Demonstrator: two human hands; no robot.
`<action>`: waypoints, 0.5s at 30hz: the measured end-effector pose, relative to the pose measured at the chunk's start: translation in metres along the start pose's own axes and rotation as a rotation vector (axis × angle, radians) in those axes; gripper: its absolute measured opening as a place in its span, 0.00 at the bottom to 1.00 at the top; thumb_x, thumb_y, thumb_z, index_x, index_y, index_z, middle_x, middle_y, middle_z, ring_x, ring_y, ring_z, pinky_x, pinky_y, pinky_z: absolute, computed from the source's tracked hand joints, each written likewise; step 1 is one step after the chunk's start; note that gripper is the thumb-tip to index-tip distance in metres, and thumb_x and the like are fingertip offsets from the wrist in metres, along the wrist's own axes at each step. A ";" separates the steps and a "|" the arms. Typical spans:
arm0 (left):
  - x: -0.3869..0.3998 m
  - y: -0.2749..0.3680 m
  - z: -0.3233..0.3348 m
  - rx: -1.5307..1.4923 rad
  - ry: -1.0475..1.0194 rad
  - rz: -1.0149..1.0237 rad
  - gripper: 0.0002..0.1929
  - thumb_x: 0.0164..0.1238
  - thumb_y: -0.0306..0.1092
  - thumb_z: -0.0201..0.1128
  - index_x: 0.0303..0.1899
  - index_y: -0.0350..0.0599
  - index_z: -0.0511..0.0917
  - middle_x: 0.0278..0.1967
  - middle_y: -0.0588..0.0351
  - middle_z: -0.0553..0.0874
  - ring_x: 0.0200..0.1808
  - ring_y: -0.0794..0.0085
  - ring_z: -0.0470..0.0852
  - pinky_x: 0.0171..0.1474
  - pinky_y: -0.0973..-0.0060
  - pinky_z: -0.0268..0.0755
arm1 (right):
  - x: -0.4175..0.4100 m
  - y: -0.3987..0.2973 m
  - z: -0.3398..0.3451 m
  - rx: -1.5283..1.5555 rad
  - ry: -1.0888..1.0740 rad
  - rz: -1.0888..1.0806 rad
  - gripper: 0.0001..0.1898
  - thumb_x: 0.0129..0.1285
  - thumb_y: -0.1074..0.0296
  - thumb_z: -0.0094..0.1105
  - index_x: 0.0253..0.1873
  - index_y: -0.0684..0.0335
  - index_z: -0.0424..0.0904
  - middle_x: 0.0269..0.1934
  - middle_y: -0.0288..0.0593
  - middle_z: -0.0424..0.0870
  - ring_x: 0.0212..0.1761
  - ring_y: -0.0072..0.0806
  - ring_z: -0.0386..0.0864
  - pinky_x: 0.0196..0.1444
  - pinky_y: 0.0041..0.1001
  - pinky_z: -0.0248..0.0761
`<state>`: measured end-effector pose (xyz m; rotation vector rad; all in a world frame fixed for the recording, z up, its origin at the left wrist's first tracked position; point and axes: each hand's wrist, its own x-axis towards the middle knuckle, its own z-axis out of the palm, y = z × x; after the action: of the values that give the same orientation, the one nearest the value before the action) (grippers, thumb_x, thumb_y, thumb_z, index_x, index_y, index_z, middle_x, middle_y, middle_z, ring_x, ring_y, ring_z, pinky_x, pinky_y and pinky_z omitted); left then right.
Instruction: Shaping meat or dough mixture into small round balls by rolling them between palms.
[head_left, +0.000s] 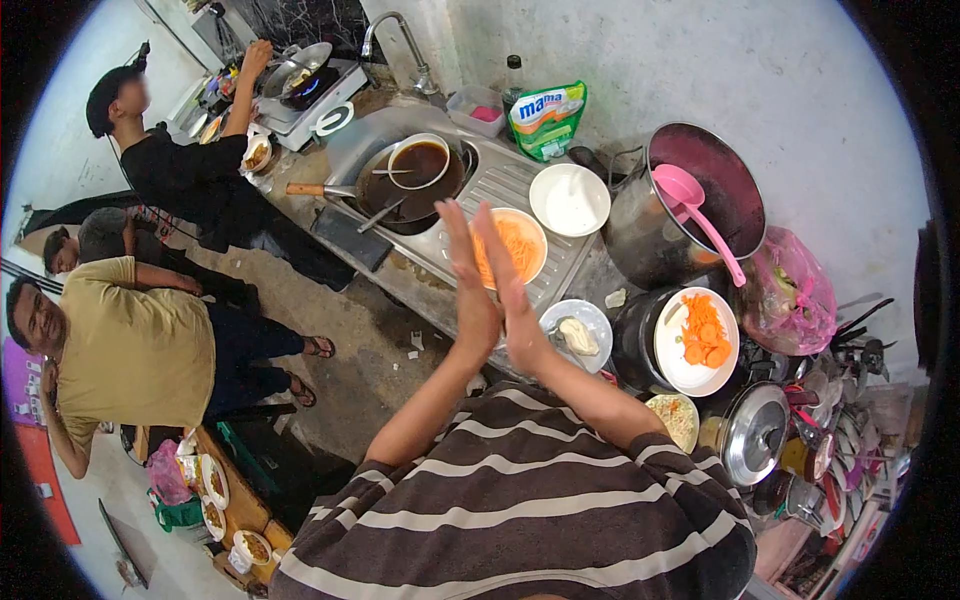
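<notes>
My left hand (474, 300) and my right hand (511, 304) are raised with the palms facing. The heels of the hands meet or nearly meet, and a narrow gap shows between the straight fingers. Neither holds anything. Behind them a bowl of shredded carrot (523, 244) stands on the steel sink drainboard (491, 180), partly covered by the fingers. Beyond it is an empty white bowl (570, 200). By my right wrist sits a bowl (555, 311) holding a pale lump (579, 337), perhaps dough.
Dark liquid fills a pan (367, 180) in the sink, with a bowl (418, 161) in it. At right are a large pot (637, 225) with a pink dipper (694, 202), and a plate of cut carrots (667, 352). One person (187, 165) cooks at a lit stove; another (135, 337) stands left.
</notes>
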<state>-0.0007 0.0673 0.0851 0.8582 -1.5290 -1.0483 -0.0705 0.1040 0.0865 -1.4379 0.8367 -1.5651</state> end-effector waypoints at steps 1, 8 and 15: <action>0.000 0.005 0.000 0.002 -0.005 0.006 0.51 0.70 0.78 0.18 0.82 0.45 0.33 0.83 0.48 0.35 0.84 0.55 0.32 0.82 0.57 0.25 | 0.011 -0.001 -0.005 -0.003 0.044 -0.041 0.43 0.78 0.31 0.19 0.84 0.58 0.37 0.85 0.43 0.34 0.87 0.36 0.31 0.84 0.38 0.26; -0.002 -0.009 -0.005 -0.168 -0.008 -0.098 0.49 0.72 0.76 0.17 0.82 0.47 0.35 0.84 0.53 0.37 0.84 0.59 0.33 0.82 0.59 0.25 | 0.000 -0.007 0.004 -0.043 -0.015 -0.020 0.44 0.77 0.30 0.23 0.84 0.59 0.41 0.85 0.49 0.36 0.87 0.42 0.36 0.83 0.40 0.30; -0.008 0.028 0.002 -0.278 -0.011 -0.107 0.47 0.75 0.74 0.17 0.82 0.46 0.41 0.83 0.51 0.45 0.84 0.60 0.39 0.82 0.62 0.27 | 0.001 0.013 0.000 -0.098 0.035 -0.082 0.41 0.78 0.33 0.25 0.83 0.59 0.48 0.85 0.50 0.37 0.87 0.45 0.36 0.83 0.43 0.29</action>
<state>-0.0014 0.0852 0.1084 0.7452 -1.3185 -1.3104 -0.0689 0.0978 0.0749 -1.5354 0.8954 -1.6342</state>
